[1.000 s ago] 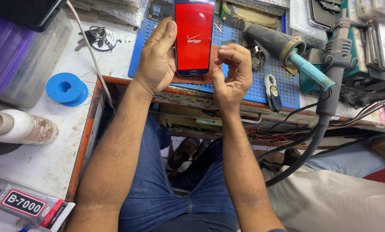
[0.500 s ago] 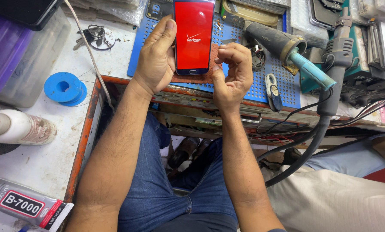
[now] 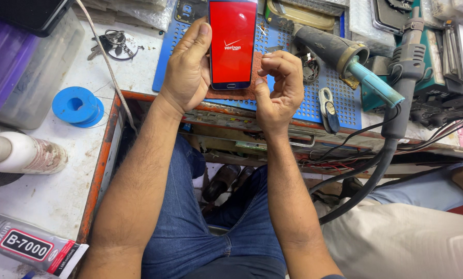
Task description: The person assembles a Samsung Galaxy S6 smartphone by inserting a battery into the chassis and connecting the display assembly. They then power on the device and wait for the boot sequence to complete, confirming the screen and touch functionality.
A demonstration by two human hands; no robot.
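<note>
At upper left of the frame, a clear plastic bin [image 3: 45, 72] sits on the white surface [image 3: 45, 201] with a purple container [image 3: 4, 62] inside. Top centre, the left hand [image 3: 187, 72] is clamped around a smartphone [image 3: 233, 44] with a red screen, upright over the blue perforated mat [image 3: 314, 93]. The right hand [image 3: 278, 88] is loosely curled just beside its lower right edge, thumb touching. Nearby lie a blue solder spool [image 3: 76, 106], glue tube [image 3: 30, 248] and hot-air handle [image 3: 345, 57].

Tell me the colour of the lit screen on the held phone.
Bright red, on the slim dark-framed phone; the head view shows it best.
</note>
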